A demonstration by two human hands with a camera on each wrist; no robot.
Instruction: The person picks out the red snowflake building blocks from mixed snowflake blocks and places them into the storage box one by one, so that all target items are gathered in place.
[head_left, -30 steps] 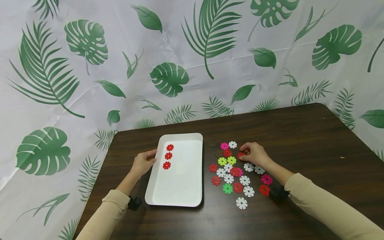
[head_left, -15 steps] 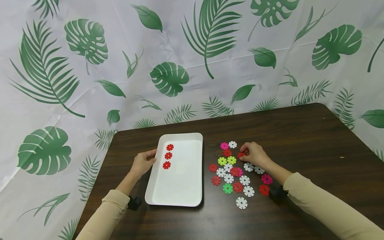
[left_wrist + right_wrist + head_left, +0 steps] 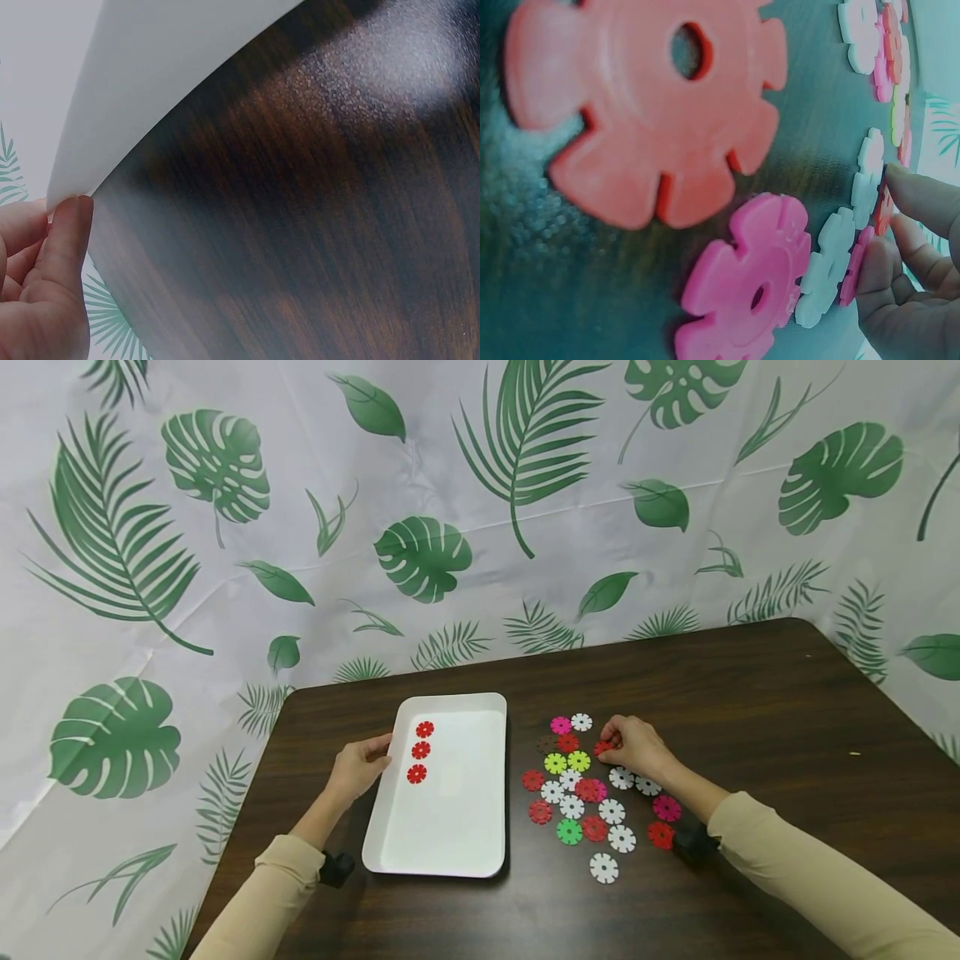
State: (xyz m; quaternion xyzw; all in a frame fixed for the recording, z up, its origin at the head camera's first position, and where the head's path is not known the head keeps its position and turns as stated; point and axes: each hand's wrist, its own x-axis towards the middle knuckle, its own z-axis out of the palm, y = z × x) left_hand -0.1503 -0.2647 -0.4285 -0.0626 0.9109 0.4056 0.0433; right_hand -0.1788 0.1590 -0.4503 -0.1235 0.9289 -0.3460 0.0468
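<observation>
Wears long, pale beige cloth on both arms, with a left sleeve (image 3: 255, 902) and a right sleeve (image 3: 825, 877) alike in tone. Looks plain and solid in colour, softly creased along the forearms. Ends in a left cuff (image 3: 291, 860) and a right cuff (image 3: 738, 817), both loose and a little bunched (too small to tell whether folded or hemmed). Carries a compact black device (image 3: 337, 869) beside one cuff and a similar dark device (image 3: 694, 844) beside the other. Goes bare on left hand (image 3: 360, 769) and right hand (image 3: 637, 746).
</observation>
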